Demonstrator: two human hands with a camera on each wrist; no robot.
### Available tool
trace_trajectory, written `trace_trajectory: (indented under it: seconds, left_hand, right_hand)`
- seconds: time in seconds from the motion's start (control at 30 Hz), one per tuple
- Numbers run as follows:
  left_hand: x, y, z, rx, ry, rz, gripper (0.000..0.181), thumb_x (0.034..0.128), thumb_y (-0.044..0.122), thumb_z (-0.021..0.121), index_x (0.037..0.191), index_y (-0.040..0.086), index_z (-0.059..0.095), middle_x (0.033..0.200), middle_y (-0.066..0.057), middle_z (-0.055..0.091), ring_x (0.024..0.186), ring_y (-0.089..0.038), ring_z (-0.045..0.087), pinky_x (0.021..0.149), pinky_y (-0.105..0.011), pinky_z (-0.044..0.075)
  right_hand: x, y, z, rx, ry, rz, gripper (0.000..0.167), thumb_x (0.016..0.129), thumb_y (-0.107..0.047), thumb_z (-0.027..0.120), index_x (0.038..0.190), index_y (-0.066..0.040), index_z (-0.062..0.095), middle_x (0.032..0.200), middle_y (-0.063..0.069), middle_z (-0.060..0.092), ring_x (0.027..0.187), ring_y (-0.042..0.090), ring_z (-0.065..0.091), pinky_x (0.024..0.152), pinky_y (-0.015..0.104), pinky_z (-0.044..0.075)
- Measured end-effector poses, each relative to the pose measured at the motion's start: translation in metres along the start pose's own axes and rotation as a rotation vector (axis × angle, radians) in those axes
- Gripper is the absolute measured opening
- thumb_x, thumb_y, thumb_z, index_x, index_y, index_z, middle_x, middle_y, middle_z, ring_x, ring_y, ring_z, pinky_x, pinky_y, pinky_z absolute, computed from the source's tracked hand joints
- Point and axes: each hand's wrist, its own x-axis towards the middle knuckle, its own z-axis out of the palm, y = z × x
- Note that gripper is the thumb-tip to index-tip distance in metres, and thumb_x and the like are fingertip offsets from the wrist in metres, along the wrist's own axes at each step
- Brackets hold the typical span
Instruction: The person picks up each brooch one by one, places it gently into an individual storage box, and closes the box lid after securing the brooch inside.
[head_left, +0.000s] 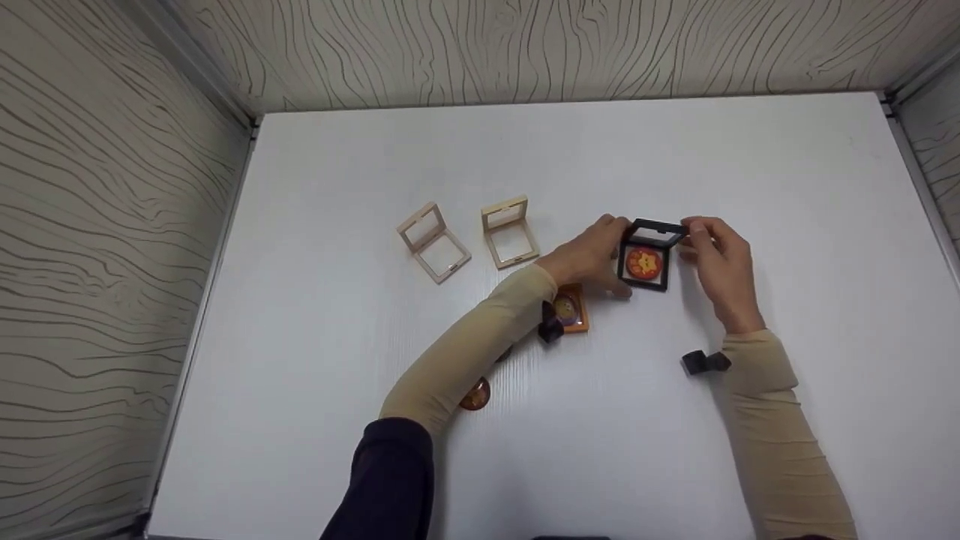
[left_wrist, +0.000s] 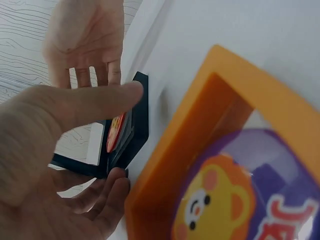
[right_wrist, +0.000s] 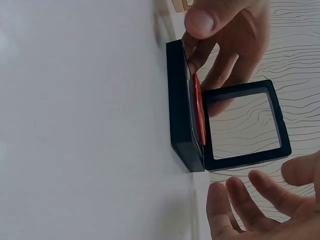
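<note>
A small black hinged display case stands with its clear-windowed lid raised. Inside its base lies a round red badge with a yellow star-like figure. My left hand holds the case from its left side, thumb at the near corner and fingers toward the hinge. On the other side, my right hand is by the lid's right corner; in the right wrist view its fingers appear apart from the frame. An orange case with a purple badge showing a lion-like face sits beside my left wrist.
Two beige cases, one at the left and one nearer the middle, stand with raised lids on the white table. A round dark-red badge lies partly under my left forearm. Patterned panels border the table.
</note>
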Motion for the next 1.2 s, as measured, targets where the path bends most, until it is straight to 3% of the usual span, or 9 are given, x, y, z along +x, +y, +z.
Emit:
trace_trajectory:
  seconds: [0.1,0.2,0.47,0.67,0.87,1.0,1.2]
  left_hand:
    - [0.001,0.001,0.001,0.024,-0.001,-0.011,0.102,0.0806,0.03,0.096,0.163,0.019,0.036,0.145,0.003,0.048,0.126,-0.008,0.053,0.109,-0.021,0.047]
    - [0.002,0.0,0.002,0.032,0.016,0.002,0.098,0.0822,0.027,0.095,0.162,0.018,0.038,0.142,0.002,0.049,0.121,-0.009,0.053,0.105,-0.021,0.048]
    - [0.001,0.0,0.002,0.012,0.037,0.02,0.089,0.0835,0.022,0.093,0.157,0.016,0.043,0.136,0.0,0.051,0.114,-0.009,0.054,0.099,-0.023,0.049]
    - [0.001,0.001,0.001,0.008,0.035,0.006,0.087,0.0834,0.023,0.094,0.156,0.018,0.045,0.136,0.001,0.052,0.117,-0.009,0.053,0.102,-0.023,0.048]
    - [0.001,0.0,0.002,0.006,0.038,0.022,0.084,0.0837,0.021,0.094,0.153,0.018,0.047,0.134,0.001,0.052,0.113,-0.009,0.054,0.098,-0.022,0.049]
    - [0.002,-0.002,0.003,-0.016,0.045,0.034,0.08,0.0835,0.019,0.094,0.15,0.017,0.049,0.13,0.0,0.052,0.11,-0.01,0.054,0.094,-0.022,0.049]
    - [0.001,-0.004,0.004,-0.021,0.044,0.056,0.081,0.0835,0.019,0.093,0.152,0.015,0.049,0.134,-0.001,0.052,0.112,-0.01,0.054,0.098,-0.02,0.047]
  right_hand:
    - [-0.001,0.0,0.002,0.01,-0.021,-0.019,0.055,0.115,-0.043,0.041,0.144,-0.001,0.061,0.135,0.0,0.062,0.119,0.006,0.063,0.104,0.021,0.054]
    - [-0.002,0.0,0.003,0.047,-0.045,-0.031,0.055,0.115,-0.044,0.042,0.143,-0.001,0.063,0.136,0.0,0.063,0.122,0.007,0.063,0.107,0.023,0.053]
    - [0.0,0.001,0.004,0.033,-0.065,-0.052,0.054,0.113,-0.043,0.048,0.136,0.002,0.065,0.121,-0.01,0.064,0.118,0.008,0.065,0.099,0.018,0.055]
    - [-0.001,-0.001,0.002,0.013,-0.078,-0.045,0.051,0.113,-0.042,0.051,0.134,0.002,0.066,0.119,-0.012,0.063,0.117,0.005,0.063,0.1,0.015,0.054]
    - [-0.003,-0.002,-0.003,-0.009,-0.129,-0.095,0.046,0.111,-0.04,0.056,0.13,-0.001,0.07,0.12,-0.013,0.067,0.117,0.003,0.061,0.096,0.011,0.05]
    - [-0.003,-0.001,-0.008,-0.054,-0.192,-0.137,0.043,0.11,-0.036,0.06,0.132,-0.001,0.07,0.124,-0.005,0.07,0.119,0.002,0.06,0.099,0.011,0.047]
    - [-0.005,0.0,-0.011,-0.072,-0.235,-0.23,0.03,0.109,-0.025,0.064,0.125,-0.002,0.074,0.127,0.009,0.072,0.119,0.003,0.061,0.1,0.016,0.045]
